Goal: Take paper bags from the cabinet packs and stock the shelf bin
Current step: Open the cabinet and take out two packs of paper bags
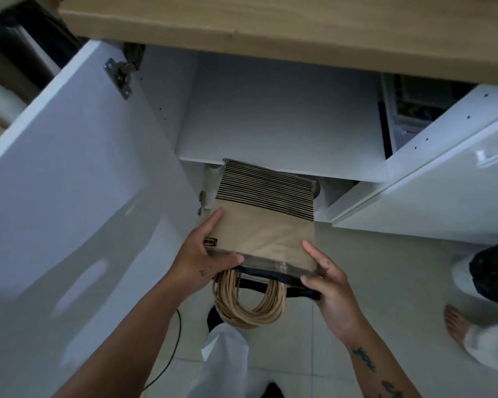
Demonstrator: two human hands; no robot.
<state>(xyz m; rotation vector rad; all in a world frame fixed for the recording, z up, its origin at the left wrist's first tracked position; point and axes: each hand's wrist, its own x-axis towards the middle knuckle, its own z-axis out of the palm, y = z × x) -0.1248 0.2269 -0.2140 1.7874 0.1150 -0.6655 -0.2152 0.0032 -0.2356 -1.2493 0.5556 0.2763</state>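
A: Big stuff first. What's open?

B: White cabinet (270,116), both doors swung out: left door (69,182) fills the left of the frame, right door (429,191) lower right. Wooden tabletop (270,24) runs across the top edge. Inner shelf (279,124) looks bare from here; the stock sits under it.

A: Where's the task item?

B: Pack of paper bags (265,214), centre frame, half out from below that shelf. Flat stack in clear wrap, striped bag edges toward the cabinet, twine handles (250,305) hanging loose at the near end.

A: Hands?

B: Left hand (202,259) clamps the pack's near left corner, thumb on top, fingers (213,222) stretched along the side edge. Right hand (328,285) pinches the near right corner, thumb under the lip. Both grasping the pack, one per corner, likely so the stack stays level and slides out straight without fanning.

A: Stage?

B: Judging by that, pulling the pack out. Shelf bin not in view.

A: Anything else?

B: Tiled floor (371,282), a thin black cable (173,349) low centre-left, someone's bare foot (457,326) at right.
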